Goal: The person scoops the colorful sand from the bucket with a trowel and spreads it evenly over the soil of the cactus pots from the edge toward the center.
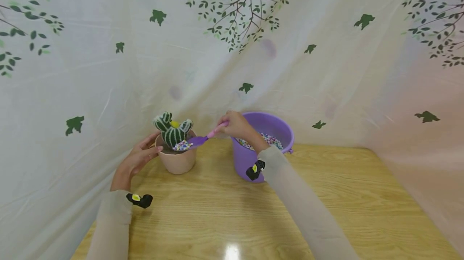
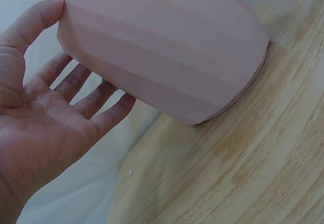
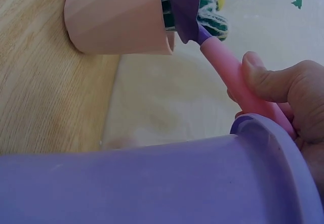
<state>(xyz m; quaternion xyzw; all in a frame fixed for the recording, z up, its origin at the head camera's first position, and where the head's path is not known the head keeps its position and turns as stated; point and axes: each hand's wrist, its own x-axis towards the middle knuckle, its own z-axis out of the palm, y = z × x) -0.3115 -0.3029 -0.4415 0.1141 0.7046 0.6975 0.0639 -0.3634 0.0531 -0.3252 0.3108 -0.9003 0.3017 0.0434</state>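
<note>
A pink flowerpot [image 1: 178, 162] holds a green-and-white knitted cactus [image 1: 173, 136] with a yellow flower. My left hand [image 1: 139, 158] holds the pot from the left, thumb at its near rim and fingers round the far side. In my right hand [image 1: 235, 125] is a toy shovel [image 3: 238, 77], gripped by its pink handle. Its purple blade [image 1: 197, 142] reaches over the pot's right rim, with small multicoloured beads [image 1: 183, 145] at its tip beside the cactus. The right wrist view shows the blade's underside against the cactus.
A purple bucket [image 1: 244, 163], part-filled with similar beads [image 1: 270, 141], stands right of the pot, under my right forearm. The wooden table [image 1: 203, 215] meets a pale curtain [image 1: 203, 70] printed with leaves behind. One small white bit [image 2: 130, 173] lies near the table's edge.
</note>
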